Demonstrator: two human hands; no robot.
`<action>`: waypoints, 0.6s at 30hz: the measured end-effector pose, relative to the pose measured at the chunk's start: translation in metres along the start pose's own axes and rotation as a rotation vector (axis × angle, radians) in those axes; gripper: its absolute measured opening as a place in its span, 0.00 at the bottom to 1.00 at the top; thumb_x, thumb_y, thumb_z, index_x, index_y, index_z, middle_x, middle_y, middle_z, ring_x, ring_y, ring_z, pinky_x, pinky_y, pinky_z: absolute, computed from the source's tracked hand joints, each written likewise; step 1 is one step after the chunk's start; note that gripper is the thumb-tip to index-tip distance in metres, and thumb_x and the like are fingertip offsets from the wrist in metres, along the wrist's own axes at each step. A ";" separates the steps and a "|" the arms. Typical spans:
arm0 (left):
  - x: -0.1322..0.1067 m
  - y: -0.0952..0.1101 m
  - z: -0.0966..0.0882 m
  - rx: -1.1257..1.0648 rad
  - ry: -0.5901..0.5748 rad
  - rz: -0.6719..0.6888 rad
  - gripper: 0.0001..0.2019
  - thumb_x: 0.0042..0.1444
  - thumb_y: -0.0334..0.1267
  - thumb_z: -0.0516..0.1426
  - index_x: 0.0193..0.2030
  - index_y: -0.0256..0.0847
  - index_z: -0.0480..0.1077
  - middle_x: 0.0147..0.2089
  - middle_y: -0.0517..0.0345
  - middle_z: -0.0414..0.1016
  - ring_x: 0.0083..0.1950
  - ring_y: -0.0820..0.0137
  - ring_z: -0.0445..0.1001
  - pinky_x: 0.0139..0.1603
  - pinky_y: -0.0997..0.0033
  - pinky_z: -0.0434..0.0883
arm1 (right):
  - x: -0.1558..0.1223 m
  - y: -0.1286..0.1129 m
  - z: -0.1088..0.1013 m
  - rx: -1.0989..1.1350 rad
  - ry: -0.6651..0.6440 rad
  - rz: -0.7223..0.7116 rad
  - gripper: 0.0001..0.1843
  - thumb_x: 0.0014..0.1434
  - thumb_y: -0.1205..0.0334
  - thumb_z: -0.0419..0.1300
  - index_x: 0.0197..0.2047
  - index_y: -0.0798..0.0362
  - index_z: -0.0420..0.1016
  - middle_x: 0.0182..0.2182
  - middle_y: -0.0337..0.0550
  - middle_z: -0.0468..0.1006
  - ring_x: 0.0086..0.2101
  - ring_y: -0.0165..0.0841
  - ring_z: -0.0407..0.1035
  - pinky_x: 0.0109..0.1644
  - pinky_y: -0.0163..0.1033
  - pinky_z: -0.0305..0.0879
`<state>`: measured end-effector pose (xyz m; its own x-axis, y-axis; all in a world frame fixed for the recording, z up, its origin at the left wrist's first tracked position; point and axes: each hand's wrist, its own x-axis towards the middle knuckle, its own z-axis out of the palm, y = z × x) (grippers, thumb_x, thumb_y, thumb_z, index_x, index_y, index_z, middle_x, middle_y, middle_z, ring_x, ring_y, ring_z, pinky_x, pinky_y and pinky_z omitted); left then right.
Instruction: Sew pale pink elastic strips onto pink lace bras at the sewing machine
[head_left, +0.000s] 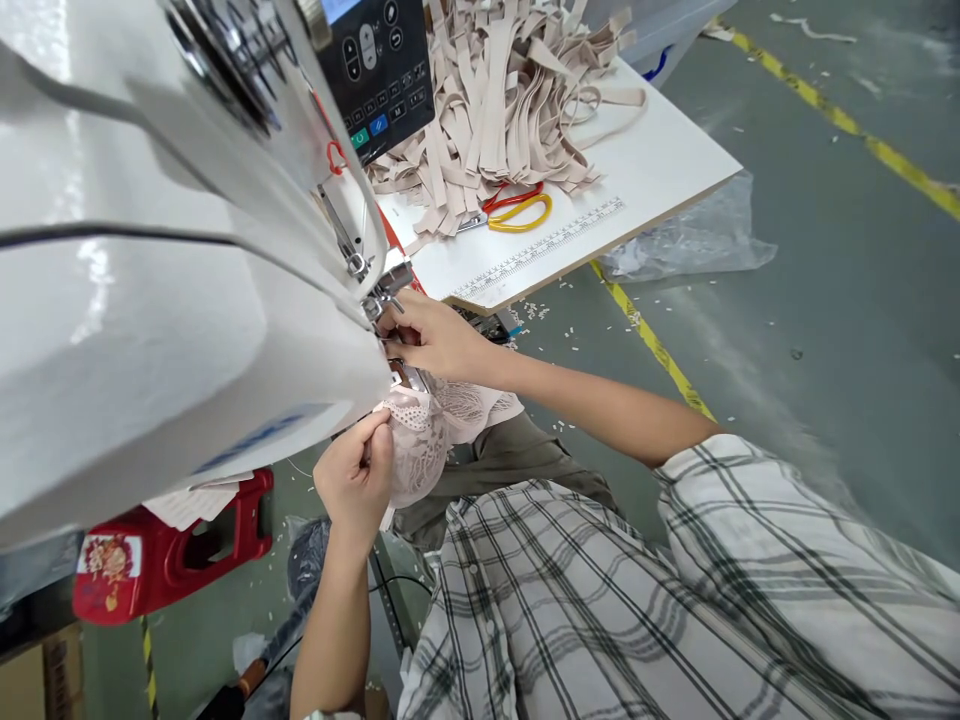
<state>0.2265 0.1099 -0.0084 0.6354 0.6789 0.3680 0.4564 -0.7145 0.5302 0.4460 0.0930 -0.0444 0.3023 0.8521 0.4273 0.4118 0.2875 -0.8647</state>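
Observation:
A pale pink lace bra [420, 445] hangs at the sewing machine [172, 330], its cups draped over the edge toward my lap. My left hand [356, 470] pinches the bra's dotted upper edge between thumb and forefinger. Close by the needle and presser foot area, my right hand [424, 335] has its fingers curled in. Its fingertips are partly hidden by the machine head, and what lies between them cannot be made out.
On the white tabletop [540, 240] lie a heap of beige fabric strips [510, 100], scissors with red and yellow handles [517, 212] and a printed ruler scale. A control panel [382, 75] stands behind the needle. A red plastic stool [172, 560] is lower left.

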 end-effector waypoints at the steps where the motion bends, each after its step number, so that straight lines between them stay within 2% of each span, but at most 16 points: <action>1: 0.000 0.000 0.001 0.002 0.000 0.003 0.10 0.61 0.36 0.58 0.45 0.43 0.81 0.41 0.56 0.84 0.39 0.69 0.81 0.41 0.74 0.75 | 0.000 0.000 0.000 -0.002 -0.003 0.004 0.03 0.59 0.65 0.60 0.35 0.55 0.71 0.41 0.41 0.70 0.29 0.25 0.59 0.35 0.34 0.59; 13: 0.000 -0.001 0.006 -0.048 -0.009 0.063 0.09 0.62 0.31 0.57 0.45 0.42 0.78 0.40 0.55 0.82 0.40 0.70 0.78 0.43 0.72 0.72 | -0.003 -0.001 -0.004 -0.040 -0.015 0.006 0.03 0.59 0.65 0.60 0.35 0.54 0.69 0.42 0.42 0.68 0.32 0.27 0.60 0.37 0.35 0.61; 15: -0.004 0.003 0.009 0.006 0.063 0.101 0.09 0.61 0.31 0.58 0.46 0.41 0.77 0.42 0.51 0.80 0.43 0.67 0.76 0.47 0.67 0.71 | -0.003 -0.003 -0.005 -0.040 -0.019 0.006 0.03 0.59 0.65 0.59 0.35 0.54 0.68 0.41 0.43 0.69 0.33 0.28 0.61 0.38 0.36 0.61; 18: -0.015 0.020 0.017 0.165 0.182 0.187 0.13 0.59 0.34 0.61 0.50 0.40 0.76 0.49 0.44 0.75 0.52 0.60 0.72 0.55 0.58 0.66 | -0.003 -0.008 -0.007 -0.018 -0.016 0.028 0.02 0.58 0.66 0.58 0.34 0.54 0.69 0.43 0.44 0.70 0.33 0.29 0.62 0.38 0.36 0.61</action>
<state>0.2366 0.0831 -0.0161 0.6026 0.5417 0.5861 0.4464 -0.8375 0.3151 0.4474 0.0850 -0.0375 0.3000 0.8667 0.3986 0.4191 0.2557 -0.8712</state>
